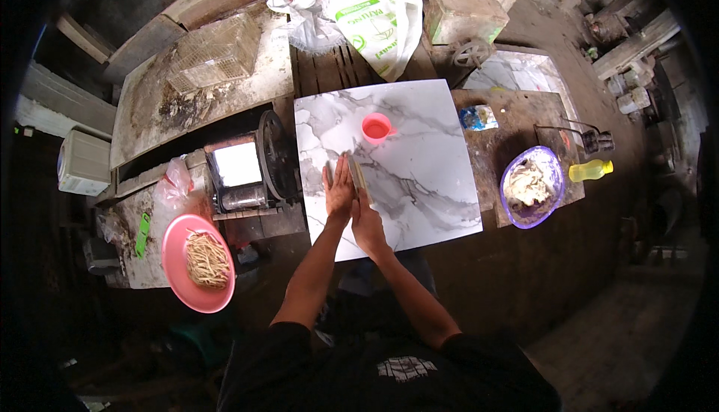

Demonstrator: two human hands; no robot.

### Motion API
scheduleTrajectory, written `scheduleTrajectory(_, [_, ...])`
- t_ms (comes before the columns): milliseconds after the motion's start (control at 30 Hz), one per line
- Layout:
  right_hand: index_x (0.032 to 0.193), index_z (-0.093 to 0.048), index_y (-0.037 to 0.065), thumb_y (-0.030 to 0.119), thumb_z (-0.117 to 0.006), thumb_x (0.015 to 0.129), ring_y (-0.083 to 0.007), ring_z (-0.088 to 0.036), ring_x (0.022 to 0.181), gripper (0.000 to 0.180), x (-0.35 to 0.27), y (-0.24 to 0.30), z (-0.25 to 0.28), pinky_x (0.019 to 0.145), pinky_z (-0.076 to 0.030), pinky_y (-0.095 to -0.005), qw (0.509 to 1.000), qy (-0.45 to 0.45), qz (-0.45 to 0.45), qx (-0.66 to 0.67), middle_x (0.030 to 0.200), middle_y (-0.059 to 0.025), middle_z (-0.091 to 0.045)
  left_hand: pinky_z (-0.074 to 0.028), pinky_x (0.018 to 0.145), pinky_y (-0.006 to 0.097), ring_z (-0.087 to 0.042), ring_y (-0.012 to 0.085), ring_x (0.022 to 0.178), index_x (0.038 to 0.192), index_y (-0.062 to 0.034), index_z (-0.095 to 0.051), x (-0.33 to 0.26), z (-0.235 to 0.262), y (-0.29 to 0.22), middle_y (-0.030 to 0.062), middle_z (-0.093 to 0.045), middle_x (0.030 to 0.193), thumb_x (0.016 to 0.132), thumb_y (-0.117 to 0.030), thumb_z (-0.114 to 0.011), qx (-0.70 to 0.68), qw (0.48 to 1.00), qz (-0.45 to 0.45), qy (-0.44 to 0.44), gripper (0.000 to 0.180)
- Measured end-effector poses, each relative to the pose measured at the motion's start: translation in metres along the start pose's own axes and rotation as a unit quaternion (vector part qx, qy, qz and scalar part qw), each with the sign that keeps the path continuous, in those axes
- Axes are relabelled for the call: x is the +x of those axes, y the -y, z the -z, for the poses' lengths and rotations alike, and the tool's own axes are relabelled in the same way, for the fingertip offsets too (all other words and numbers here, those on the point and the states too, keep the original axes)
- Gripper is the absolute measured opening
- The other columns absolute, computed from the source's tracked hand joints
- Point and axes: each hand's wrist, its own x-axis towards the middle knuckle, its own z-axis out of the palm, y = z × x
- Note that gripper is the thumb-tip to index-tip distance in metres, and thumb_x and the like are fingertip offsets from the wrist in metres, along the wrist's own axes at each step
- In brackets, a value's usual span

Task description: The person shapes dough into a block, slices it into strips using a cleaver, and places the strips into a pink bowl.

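Observation:
A square white marble-patterned board [427, 180] lies in front of me. My left hand [340, 195] rests flat on it, fingers stretched forward and thumb apart. Close beside it, my right hand [367, 226] is closed at the near end of a narrow pale knife-like strip [359, 175], which points away from me along the left fingers. Its exact kind is too small to make out, as is anything under the left palm. Farther up the board stands a small pink cup [377, 129] with a handle, apart from both hands.
At left are a pink basin [172, 262] of thin pale sticks and a machine with a dark wheel [277, 156]. At right, a purple-rimmed bowl [554, 187] holds a whitish mass, near a yellow bottle [590, 171] and a blue packet [478, 117]. White bags [378, 19] lie beyond the board.

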Motion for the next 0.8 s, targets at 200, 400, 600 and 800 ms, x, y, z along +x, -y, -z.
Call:
scheduleTrajectory(200, [0.121,-0.030,0.003,0.024,-0.033,0.088,-0.0406,-0.054,0.062,0.040,-0.011,-0.017,-0.002,0.056,-0.042,-0.0474,0.999,-0.017,0.028,0.014,0.066,-0.0243,-0.055,0.002,0.102,0.047,-0.002,0.0164,0.128,0.129,-0.0024,-0.021,0.006,0.015,-0.001,0.0056,-0.007,0.139,0.076,-0.025,-0.045,-0.133,0.989,0.003,0.065,0.063])
scheduleTrajectory(400, [0.120,-0.031,0.003,0.020,-0.035,0.087,-0.0406,-0.052,0.057,0.038,-0.023,-0.017,-0.001,0.050,-0.040,-0.0474,0.998,-0.037,0.051,0.017,0.060,-0.0238,-0.053,0.002,0.102,0.046,-0.004,0.0163,0.128,0.130,-0.0044,-0.019,0.005,0.004,-0.002,0.0057,-0.011,0.138,0.075,-0.023,-0.044,-0.134,0.991,0.011,0.000,0.063])
scheduleTrajectory(600, [0.118,-0.033,0.002,0.016,-0.037,0.086,-0.0403,-0.050,0.051,0.034,-0.034,-0.022,-0.003,0.046,-0.036,-0.0466,0.994,-0.067,0.081,0.026,0.054,-0.0236,-0.050,0.002,0.102,0.045,-0.004,0.0162,0.128,0.131,-0.0058,-0.017,0.007,-0.005,-0.001,0.0054,-0.010,0.138,0.073,-0.019,-0.046,-0.188,0.980,0.009,-0.067,0.065])
scheduleTrajectory(800, [0.119,-0.032,0.002,0.017,-0.036,0.087,-0.0394,-0.052,0.056,0.035,-0.043,-0.032,-0.005,0.050,-0.039,-0.0469,0.994,-0.059,0.084,0.037,0.059,-0.0234,-0.052,0.002,0.102,0.045,-0.006,0.0156,0.128,0.130,-0.0065,-0.018,0.011,0.008,-0.002,0.0059,-0.014,0.138,0.077,-0.017,-0.041,-0.215,0.976,0.020,0.014,0.059])
